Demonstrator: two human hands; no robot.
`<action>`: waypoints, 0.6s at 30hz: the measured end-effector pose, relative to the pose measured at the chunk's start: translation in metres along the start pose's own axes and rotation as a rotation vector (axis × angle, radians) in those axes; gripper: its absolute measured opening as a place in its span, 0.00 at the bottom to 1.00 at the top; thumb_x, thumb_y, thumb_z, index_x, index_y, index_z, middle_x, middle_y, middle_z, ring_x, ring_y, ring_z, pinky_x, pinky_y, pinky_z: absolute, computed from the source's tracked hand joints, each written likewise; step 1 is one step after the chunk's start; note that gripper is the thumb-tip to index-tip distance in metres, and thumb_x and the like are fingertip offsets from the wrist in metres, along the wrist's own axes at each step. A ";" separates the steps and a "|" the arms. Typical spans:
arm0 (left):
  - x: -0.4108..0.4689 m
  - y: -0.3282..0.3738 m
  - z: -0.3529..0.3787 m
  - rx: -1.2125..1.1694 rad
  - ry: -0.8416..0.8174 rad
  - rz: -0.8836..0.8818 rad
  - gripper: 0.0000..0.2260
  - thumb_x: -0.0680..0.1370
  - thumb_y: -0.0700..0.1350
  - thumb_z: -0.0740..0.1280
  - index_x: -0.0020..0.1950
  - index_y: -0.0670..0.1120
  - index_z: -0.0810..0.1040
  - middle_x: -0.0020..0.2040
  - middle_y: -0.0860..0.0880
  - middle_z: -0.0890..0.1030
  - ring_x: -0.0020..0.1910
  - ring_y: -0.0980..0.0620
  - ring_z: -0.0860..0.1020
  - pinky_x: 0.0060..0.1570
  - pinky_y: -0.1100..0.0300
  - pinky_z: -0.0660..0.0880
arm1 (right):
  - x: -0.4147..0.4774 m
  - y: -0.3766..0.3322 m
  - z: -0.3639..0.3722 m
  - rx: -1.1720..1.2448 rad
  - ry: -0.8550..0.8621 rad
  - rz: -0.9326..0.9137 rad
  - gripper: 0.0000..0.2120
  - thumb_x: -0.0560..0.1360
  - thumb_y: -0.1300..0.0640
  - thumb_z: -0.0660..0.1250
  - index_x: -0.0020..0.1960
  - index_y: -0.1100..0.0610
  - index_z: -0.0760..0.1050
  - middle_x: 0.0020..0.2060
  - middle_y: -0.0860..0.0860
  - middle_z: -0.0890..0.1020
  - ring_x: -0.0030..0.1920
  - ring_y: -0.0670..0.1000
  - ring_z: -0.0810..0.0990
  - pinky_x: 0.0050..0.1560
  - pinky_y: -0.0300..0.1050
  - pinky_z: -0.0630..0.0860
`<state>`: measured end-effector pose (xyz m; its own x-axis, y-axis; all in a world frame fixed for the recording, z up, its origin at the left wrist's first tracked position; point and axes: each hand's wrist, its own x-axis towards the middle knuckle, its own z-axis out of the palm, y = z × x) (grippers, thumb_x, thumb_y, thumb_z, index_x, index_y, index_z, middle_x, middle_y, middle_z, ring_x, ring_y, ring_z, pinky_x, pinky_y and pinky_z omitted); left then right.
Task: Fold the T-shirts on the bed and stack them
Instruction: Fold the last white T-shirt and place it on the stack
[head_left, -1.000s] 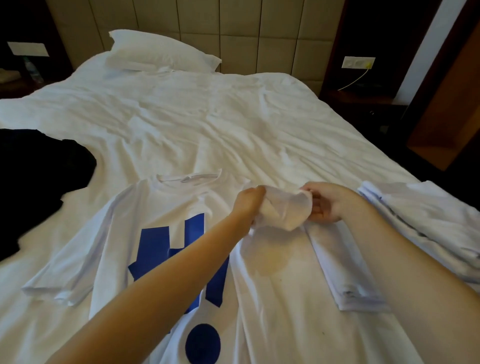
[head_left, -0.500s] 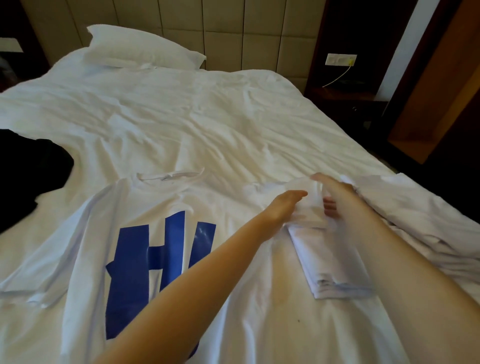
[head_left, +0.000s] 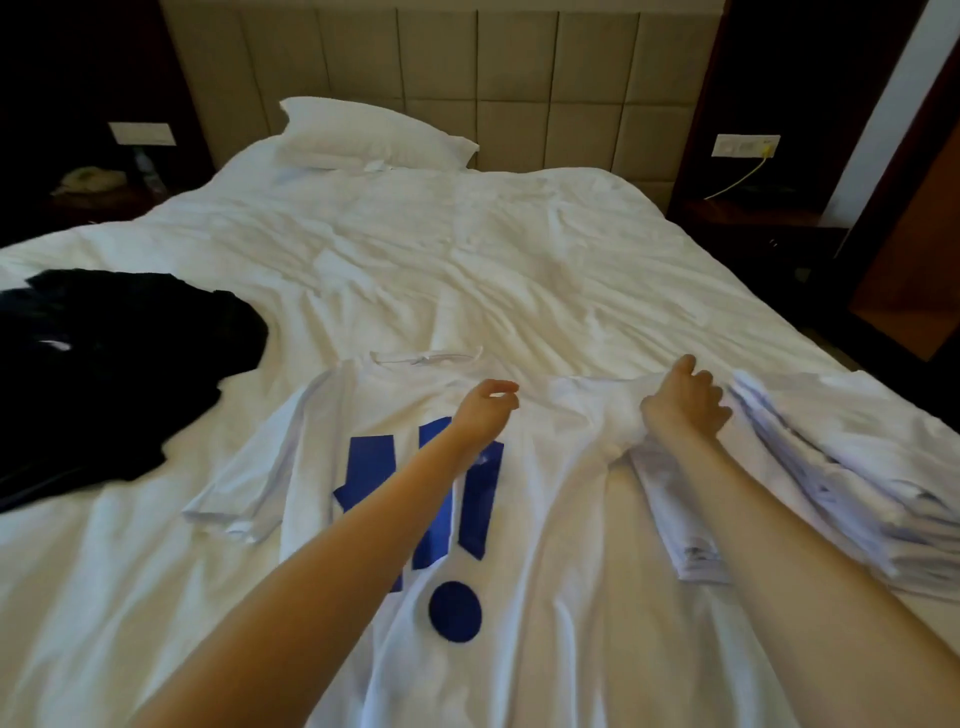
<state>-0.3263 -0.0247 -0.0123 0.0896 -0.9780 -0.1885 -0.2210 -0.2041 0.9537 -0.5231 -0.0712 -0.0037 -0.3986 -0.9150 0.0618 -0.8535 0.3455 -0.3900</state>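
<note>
A white T-shirt (head_left: 540, 525) with a blue print lies face up on the bed (head_left: 467, 270), collar toward the headboard. My left hand (head_left: 485, 410) hovers over its chest, fingers loosely apart and holding nothing. My right hand (head_left: 685, 400) rests palm down on the shirt's bunched right sleeve (head_left: 608, 410), fingers spread. A folded white shirt (head_left: 670, 519) lies under my right forearm. Beside it, a stack of folded white T-shirts (head_left: 841, 467) sits at the bed's right edge.
A heap of black clothing (head_left: 114, 364) lies on the left of the bed. A white pillow (head_left: 363, 135) sits at the padded headboard. Dark nightstands flank the bed, and the floor drops off past the right edge (head_left: 810, 332).
Both hands held the right sleeve lifted. They have laid it down; my left hand has let go and drawn back left over the chest, and my right hand now lies flat on the sleeve.
</note>
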 end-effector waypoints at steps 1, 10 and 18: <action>-0.005 -0.002 -0.013 -0.009 0.036 -0.005 0.15 0.79 0.38 0.59 0.66 0.43 0.72 0.51 0.45 0.75 0.49 0.49 0.74 0.47 0.60 0.69 | -0.010 -0.012 0.003 -0.019 -0.022 -0.055 0.28 0.76 0.62 0.62 0.73 0.59 0.55 0.68 0.61 0.66 0.67 0.62 0.65 0.64 0.56 0.64; -0.057 -0.043 -0.128 0.301 0.380 -0.019 0.18 0.77 0.40 0.64 0.66 0.43 0.68 0.61 0.44 0.72 0.50 0.49 0.74 0.40 0.63 0.71 | -0.117 -0.101 0.048 0.108 -0.321 -0.467 0.18 0.76 0.62 0.61 0.65 0.58 0.65 0.61 0.57 0.71 0.60 0.59 0.72 0.56 0.50 0.71; -0.081 -0.099 -0.195 1.032 0.306 -0.211 0.30 0.73 0.47 0.70 0.71 0.45 0.61 0.65 0.45 0.71 0.62 0.45 0.72 0.58 0.55 0.69 | -0.174 -0.150 0.081 0.238 -0.546 -0.704 0.14 0.76 0.63 0.60 0.61 0.57 0.69 0.56 0.52 0.74 0.52 0.52 0.74 0.44 0.44 0.70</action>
<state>-0.1226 0.0834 -0.0458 0.4267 -0.8961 -0.1225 -0.8668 -0.4438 0.2272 -0.2990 0.0193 -0.0300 0.4513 -0.8902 -0.0618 -0.7233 -0.3244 -0.6096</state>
